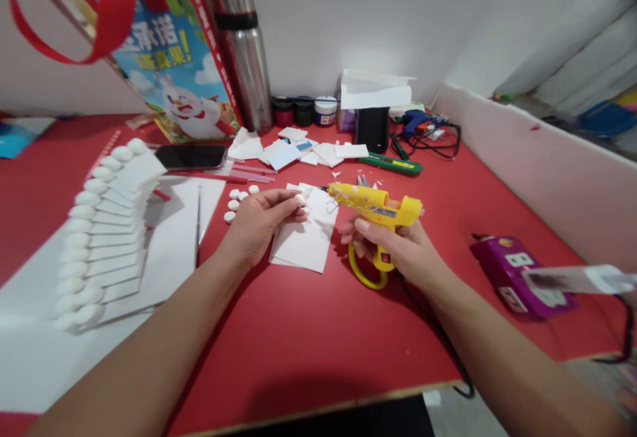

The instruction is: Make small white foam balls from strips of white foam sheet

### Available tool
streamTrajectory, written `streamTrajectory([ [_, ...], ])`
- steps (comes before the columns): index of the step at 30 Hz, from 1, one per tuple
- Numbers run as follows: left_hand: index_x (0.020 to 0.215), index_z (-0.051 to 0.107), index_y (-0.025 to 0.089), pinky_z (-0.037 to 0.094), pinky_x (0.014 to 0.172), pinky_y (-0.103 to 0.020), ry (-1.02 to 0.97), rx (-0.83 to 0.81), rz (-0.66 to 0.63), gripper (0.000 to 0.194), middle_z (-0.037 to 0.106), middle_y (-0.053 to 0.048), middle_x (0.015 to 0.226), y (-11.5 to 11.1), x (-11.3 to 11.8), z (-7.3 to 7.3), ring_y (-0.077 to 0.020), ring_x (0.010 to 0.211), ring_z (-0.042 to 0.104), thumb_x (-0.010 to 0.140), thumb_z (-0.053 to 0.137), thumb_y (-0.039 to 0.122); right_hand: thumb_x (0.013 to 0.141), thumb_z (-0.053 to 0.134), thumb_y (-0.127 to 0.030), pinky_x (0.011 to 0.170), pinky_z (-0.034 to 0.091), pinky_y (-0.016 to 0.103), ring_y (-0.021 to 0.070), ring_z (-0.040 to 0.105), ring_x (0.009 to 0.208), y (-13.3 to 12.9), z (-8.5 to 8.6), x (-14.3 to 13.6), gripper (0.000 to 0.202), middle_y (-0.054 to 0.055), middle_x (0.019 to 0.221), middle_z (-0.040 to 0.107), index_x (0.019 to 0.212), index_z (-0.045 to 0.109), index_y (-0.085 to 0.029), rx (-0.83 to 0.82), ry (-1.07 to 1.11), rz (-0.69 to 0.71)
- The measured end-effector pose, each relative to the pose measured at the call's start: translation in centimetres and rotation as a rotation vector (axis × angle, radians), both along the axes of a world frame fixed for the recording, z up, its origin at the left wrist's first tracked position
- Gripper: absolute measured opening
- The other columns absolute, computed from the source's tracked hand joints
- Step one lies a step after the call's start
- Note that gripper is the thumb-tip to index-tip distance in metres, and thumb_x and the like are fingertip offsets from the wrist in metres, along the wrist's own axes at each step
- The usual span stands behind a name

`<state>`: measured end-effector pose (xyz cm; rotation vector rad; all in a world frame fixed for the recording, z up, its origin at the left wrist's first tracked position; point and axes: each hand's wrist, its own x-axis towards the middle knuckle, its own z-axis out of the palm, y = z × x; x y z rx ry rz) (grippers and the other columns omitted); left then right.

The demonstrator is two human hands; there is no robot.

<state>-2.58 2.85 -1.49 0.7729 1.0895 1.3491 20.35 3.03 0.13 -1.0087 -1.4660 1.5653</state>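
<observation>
My left hand (266,218) pinches a small white piece (300,200) above some white paper sheets (303,245) on the red table. In my right hand (393,241) is a yellow glue gun (381,208), held by its handle, its nozzle pointing left toward the white piece. Several small white round pieces (231,205) lie just left of my left hand. Farther left, a curved row of white cards (117,238) with round white ends rests on white board.
A steel thermos (246,59) and a picture bag (184,85) stand at the back left, near a black phone (190,156). Card scraps (283,154) and a green cutter (393,164) lie behind my hands. A purple box (522,274) is at right; a black cord trails off the front edge.
</observation>
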Motion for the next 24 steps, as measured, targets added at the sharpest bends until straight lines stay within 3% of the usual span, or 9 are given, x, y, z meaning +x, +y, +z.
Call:
streamTrajectory([
  [7,0.091,0.079,0.011,0.058,0.078,-0.027,0.005,0.000,-0.019,0.028,0.077,-0.006,0.080,-0.18,0.10,0.08,-0.0122,0.068,0.071,0.068,0.089,0.023,0.085,0.071,-0.039,0.049,0.042,0.023,0.0100,0.053,0.052,0.00,0.07,-0.18,0.024,0.003,0.067,0.068,0.078,0.070,-0.016,0.112,-0.130,0.019],
  [15,0.092,0.079,0.012,0.058,0.080,-0.030,0.004,-0.008,-0.041,0.029,0.077,-0.007,0.082,-0.40,0.41,0.39,-0.0139,0.070,0.071,0.067,0.089,0.024,0.087,0.067,-0.042,0.047,0.041,0.023,0.0110,0.052,0.050,-0.24,0.03,-0.26,0.032,0.002,0.060,0.062,0.067,0.063,-0.017,0.121,-0.169,0.034],
  [24,0.090,0.079,0.012,0.057,0.079,-0.030,0.018,-0.007,-0.048,0.029,0.077,-0.006,0.080,-0.53,0.40,0.67,-0.0141,0.069,0.070,0.066,0.089,0.024,0.089,0.065,-0.043,0.046,0.039,0.024,0.0111,0.050,0.048,-0.12,0.12,-0.31,0.034,0.001,0.058,0.059,0.066,0.063,-0.018,0.132,-0.236,0.037],
])
